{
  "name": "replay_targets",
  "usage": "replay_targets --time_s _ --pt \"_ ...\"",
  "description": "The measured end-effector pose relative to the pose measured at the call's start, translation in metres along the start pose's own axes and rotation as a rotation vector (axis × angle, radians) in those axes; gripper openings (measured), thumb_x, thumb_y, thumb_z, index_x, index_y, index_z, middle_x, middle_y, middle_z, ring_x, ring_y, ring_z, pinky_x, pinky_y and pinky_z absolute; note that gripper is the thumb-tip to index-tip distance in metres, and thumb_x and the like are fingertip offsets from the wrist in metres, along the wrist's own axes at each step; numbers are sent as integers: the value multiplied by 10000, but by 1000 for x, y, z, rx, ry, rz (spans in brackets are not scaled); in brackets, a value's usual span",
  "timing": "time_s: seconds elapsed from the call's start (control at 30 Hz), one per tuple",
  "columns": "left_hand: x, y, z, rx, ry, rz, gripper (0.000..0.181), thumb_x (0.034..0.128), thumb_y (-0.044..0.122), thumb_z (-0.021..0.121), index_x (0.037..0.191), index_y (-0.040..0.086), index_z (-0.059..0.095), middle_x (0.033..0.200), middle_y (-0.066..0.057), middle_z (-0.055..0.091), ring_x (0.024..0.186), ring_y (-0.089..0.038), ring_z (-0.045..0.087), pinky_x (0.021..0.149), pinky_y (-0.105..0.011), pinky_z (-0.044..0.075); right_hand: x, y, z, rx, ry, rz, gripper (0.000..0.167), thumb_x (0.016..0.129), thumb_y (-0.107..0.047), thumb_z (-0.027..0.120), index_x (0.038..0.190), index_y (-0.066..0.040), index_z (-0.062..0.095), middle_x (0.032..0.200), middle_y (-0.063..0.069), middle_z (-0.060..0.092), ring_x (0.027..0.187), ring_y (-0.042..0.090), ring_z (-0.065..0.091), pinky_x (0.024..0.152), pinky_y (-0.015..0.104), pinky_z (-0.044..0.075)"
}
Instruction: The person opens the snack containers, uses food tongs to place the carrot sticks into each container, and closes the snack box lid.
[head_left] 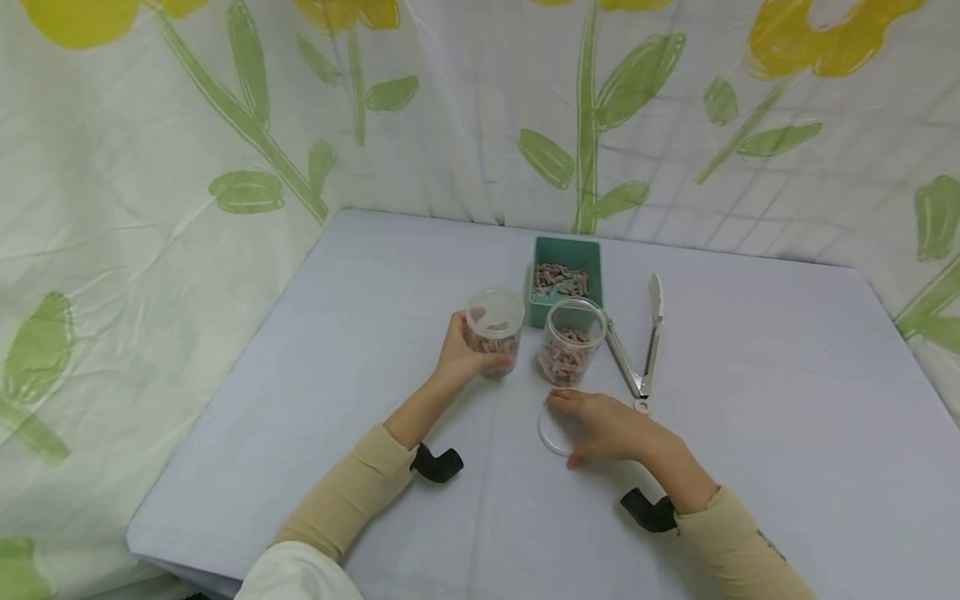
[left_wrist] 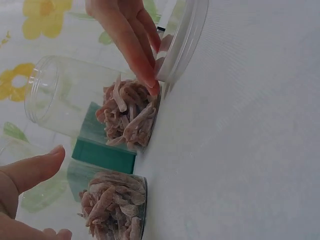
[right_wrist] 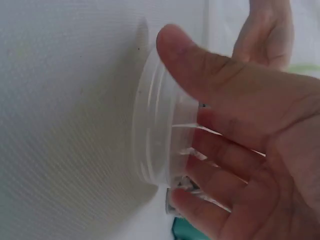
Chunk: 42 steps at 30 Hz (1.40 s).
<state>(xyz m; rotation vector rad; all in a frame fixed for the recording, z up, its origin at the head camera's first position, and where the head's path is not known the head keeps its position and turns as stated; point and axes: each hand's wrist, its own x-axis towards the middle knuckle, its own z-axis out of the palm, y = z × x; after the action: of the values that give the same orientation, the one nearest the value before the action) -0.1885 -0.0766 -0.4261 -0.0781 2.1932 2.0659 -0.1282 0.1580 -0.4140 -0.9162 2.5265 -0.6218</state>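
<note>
My left hand (head_left: 459, 358) holds a clear plastic jar (head_left: 504, 343) around its side, thumb in front. A whitish translucent lid (head_left: 495, 312) appears to cover its top. To its right stands a second clear jar (head_left: 567, 358) with an uncovered mouth; brownish-pink strips (left_wrist: 127, 112) fill its lower part. My right hand (head_left: 603, 427) grips a round translucent lid (right_wrist: 157, 120) by its rim, thumb on one side and fingers on the other. That lid is low over the table, just in front of the second jar; whether it touches the cloth I cannot tell.
Behind the jars is a green rectangular tub (head_left: 532, 310) with more strips inside. Metal tongs (head_left: 647, 379) lie spread in a V right of the second jar. A white cloth covers the table (head_left: 750, 400); a flower-painted curtain (head_left: 465, 108) hangs behind.
</note>
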Motion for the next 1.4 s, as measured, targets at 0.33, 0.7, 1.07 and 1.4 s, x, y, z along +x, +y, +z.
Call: replay_targets --time_s 0.33,0.7,1.07,1.4 --pt "-7 13 5 182 28 -32 1126 645 -23 875 1521 63 171 1488 -201 355 1389 -370 305 1130 -514 238 2 2 -3 -9 26 -74 755 697 -151 871 1325 92 529 1379 244 509 1268 398 478 1023 505 399" --pt "-45 44 16 213 121 331 1205 690 64 882 1563 136 54 1612 -118 113 1431 -368 213 1093 -599 251 -29 -13 -60 138 146 -203 810 718 -253 867 1404 -21 503 1423 148 499 1294 309 475 971 495 451" --pt "-78 39 40 124 -45 791 408 818 -109 679 1184 -83 502 1178 -221 574 1167 -345 540 1050 -395 405 -50 6 -96 314 659 -91 771 685 78 827 1381 51 496 1382 200 517 1168 -66 478 900 84 420" --pt "-52 18 59 539 -355 -60 831 864 240 729 1483 -41 253 1524 -214 319 1399 -335 317 1127 -441 281 -33 11 -94 375 630 122 739 799 -57 798 1437 23 433 1455 226 415 1250 379 460 951 164 429"
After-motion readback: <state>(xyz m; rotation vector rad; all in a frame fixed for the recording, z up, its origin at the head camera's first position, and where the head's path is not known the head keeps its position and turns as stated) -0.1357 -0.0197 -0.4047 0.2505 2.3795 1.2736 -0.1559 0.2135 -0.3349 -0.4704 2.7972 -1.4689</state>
